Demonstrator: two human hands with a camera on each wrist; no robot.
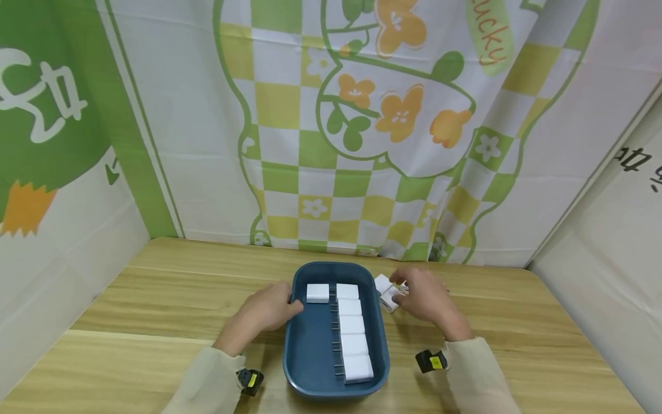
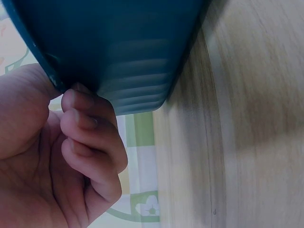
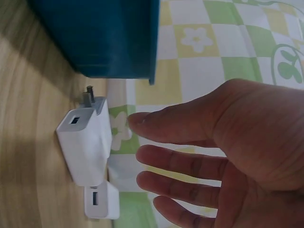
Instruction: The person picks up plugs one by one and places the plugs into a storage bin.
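The left hand (image 1: 264, 313) is gripping the rim of the blue tray (image 1: 310, 368), where USB chargers (image 1: 353, 345) are lining up in a row. The right hand (image 1: 426, 299), fingers loose and holding nothing, is hovering over loose chargers (image 3: 88, 142) on the wooden table (image 1: 155, 299). Better to pinch one by its sides, prongs facing left like the row's. The backdrop is reading "lucky" (image 1: 488, 34).

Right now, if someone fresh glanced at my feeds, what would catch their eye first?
Probably the dark blue tray at the table's middle, with white chargers lined up along its right side and one more at the far left. The left hand grips the tray's left rim, while the right hand hovers open over loose chargers on the wooden table just right of it.
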